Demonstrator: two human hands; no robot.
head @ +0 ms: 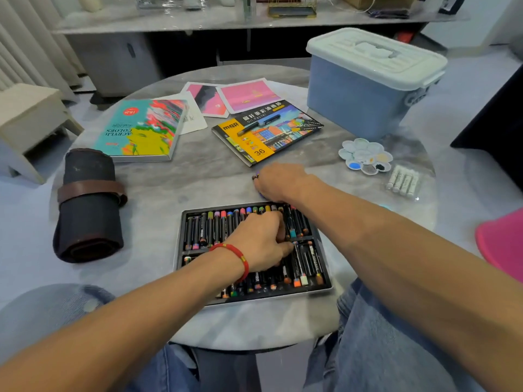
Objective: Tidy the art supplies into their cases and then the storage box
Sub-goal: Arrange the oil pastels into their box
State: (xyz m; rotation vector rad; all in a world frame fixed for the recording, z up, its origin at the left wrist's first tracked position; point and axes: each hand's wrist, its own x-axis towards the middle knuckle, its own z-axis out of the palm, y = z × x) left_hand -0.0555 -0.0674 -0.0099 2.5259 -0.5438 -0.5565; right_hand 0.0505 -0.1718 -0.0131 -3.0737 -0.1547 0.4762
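A black tray of oil pastels (325, 281) lies at the table's near edge, its two rows filled with black-wrapped sticks. My left hand (263, 241) rests in the tray with its fingers curled around a pastel near the middle divider. My right hand (283, 182) lies on the table just beyond the tray, curled over a small purple pastel that is mostly hidden. The pastel case lid (266, 131), yellow and marked 36, lies further back. A blue storage box (356, 100) with its white lid shut stands at the back right.
A rolled dark brush case (87, 205) with a brown strap lies at the left. An acrylic colours box (141, 130), pink paintings (246, 94), a flower-shaped palette (365, 157) and several white paint tubes (404, 182) sit around the round marble table (181, 182).
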